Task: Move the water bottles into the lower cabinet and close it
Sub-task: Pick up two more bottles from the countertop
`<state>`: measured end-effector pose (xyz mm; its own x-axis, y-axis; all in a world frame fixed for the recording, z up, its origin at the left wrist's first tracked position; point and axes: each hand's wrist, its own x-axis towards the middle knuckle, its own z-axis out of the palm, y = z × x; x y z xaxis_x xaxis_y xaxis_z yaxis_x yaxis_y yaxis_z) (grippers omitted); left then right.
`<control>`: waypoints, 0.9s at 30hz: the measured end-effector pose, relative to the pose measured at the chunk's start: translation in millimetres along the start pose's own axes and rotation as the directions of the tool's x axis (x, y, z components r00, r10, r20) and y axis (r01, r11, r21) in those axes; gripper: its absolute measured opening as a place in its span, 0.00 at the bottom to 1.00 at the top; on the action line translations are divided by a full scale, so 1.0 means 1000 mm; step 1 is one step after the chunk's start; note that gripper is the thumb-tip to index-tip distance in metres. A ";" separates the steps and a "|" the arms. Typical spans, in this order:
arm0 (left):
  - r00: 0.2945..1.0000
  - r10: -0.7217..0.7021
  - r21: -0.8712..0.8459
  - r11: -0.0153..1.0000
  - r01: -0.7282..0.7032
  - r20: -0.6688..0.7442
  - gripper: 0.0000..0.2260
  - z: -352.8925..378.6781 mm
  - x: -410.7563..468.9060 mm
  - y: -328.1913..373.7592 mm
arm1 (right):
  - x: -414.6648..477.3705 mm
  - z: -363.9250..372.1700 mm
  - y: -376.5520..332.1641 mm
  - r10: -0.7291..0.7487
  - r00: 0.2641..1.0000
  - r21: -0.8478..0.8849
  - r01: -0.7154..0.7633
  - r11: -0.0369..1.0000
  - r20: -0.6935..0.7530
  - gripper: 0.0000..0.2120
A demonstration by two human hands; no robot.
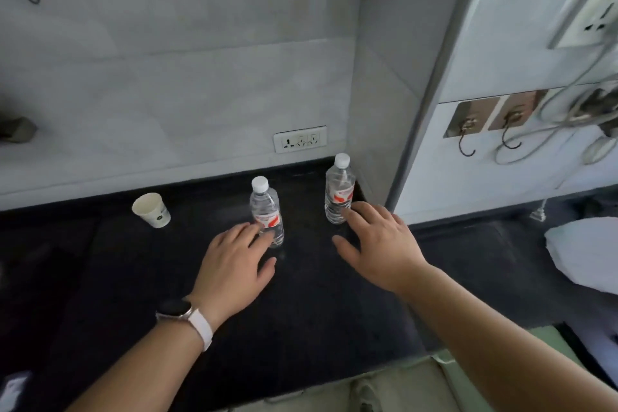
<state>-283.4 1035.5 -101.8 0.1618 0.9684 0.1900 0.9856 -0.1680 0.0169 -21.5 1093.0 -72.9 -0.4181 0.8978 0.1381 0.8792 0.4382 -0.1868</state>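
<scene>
Two sealed water bottles stand upright on the dark countertop (301, 328), well apart. The left bottle (266, 211) stands mid-counter. The right bottle (338, 191) stands in the back corner, below the wall socket (300, 139). The lower cabinet is not in view.

The left hand (234, 257), with a wristwatch (177, 309) on its wrist, is spread, and its fingertips are at the lower body of the left bottle. The right hand (378, 244) is likewise spread, with its fingertips beside the base of the right bottle. Neither hand encloses a bottle, and contact cannot be confirmed.

The step in hand appears to be a two-handed pickup. Recommended procedure:

1. Each hand wraps thumb and fingers round the labelled mid-body, not the base, so that the bottle cannot pivot.
2. Grip pressure stays moderate, since thin plastic walls are likely to buckle.
3. Both bottles lift straight up before travel. The right bottle must clear the adjacent wall.
4. The left forearm keeps away from the paper cup (152, 210), which looks light enough to tip.
</scene>
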 end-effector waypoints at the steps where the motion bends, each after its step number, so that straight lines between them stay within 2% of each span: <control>1: 0.999 -0.042 -0.016 0.999 0.042 -0.006 0.23 0.004 0.006 0.004 | 0.007 0.004 0.009 -0.007 1.000 0.020 0.007 1.000 0.003 0.28; 4: 0.979 -0.201 -0.104 0.975 0.197 -0.033 0.20 0.017 0.020 0.014 | 0.028 0.014 0.031 0.018 1.000 0.124 -0.021 0.992 0.021 0.28; 7: 0.923 -0.385 -0.213 0.903 0.374 -0.011 0.18 0.030 0.032 0.024 | 0.052 0.020 0.047 0.049 0.998 0.241 -0.058 0.969 0.045 0.28; 11: 0.766 -0.634 -0.422 0.668 0.613 0.109 0.21 0.038 0.050 0.034 | 0.078 0.031 0.059 0.114 0.986 0.392 -0.152 0.907 0.119 0.30; 15: 0.687 -0.709 -0.584 0.493 0.645 0.161 0.20 0.049 0.064 0.035 | 0.102 0.042 0.062 0.182 0.965 0.526 -0.255 0.812 0.187 0.32; 19: 0.632 -0.745 -0.699 0.336 0.631 0.212 0.18 0.057 0.079 0.030 | 0.118 0.049 0.063 0.235 0.945 0.598 -0.325 0.733 0.226 0.39; 21: 0.610 -0.757 -0.738 0.271 0.618 0.233 0.20 0.061 0.087 0.026 | 0.127 0.055 0.063 0.262 0.926 0.628 -0.376 0.681 0.271 0.41; 23: 0.585 -0.770 -0.754 0.220 0.619 0.255 0.23 0.063 0.093 0.025 | 0.137 0.062 0.064 0.276 0.914 0.646 -0.405 0.647 0.297 0.38; 27: 0.564 -0.768 -0.757 0.167 0.632 0.302 0.25 0.067 0.105 0.024 | 0.149 0.073 0.070 0.285 0.902 0.632 -0.431 0.645 0.324 0.31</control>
<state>-239.3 1145.9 -147.3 -0.6513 0.7314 -0.2021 0.2303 0.4443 0.8658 -39.2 1260.5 -136.1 -0.2002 0.9489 -0.2440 0.6027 -0.0771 -0.7942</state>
